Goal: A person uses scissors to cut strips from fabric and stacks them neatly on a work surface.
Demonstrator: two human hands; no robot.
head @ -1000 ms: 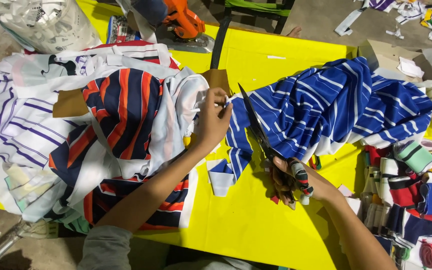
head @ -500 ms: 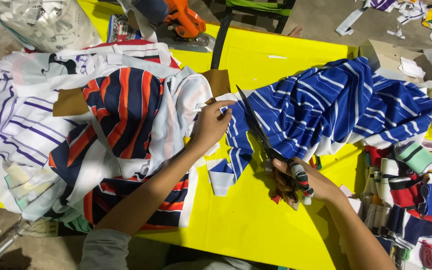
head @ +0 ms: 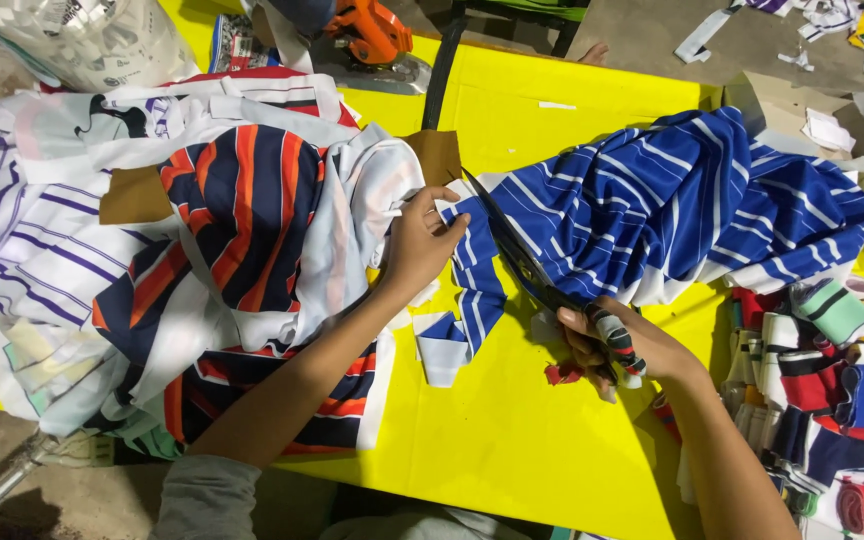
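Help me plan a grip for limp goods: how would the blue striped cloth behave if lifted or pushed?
The blue striped cloth lies in soft, bunched folds, so it would probably droop when lifted. Pushed across the yellow table, it would likely wrinkle rather than slide whole. It seems unlikely to roll or break.

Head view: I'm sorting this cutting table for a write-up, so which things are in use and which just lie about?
In use:
- left hand pinching the blue striped fabric
- right hand working the scissors along that fabric

Lying about:
- pile of striped cloth on the yellow table
- folded cuffs
- orange tool
- plastic bag
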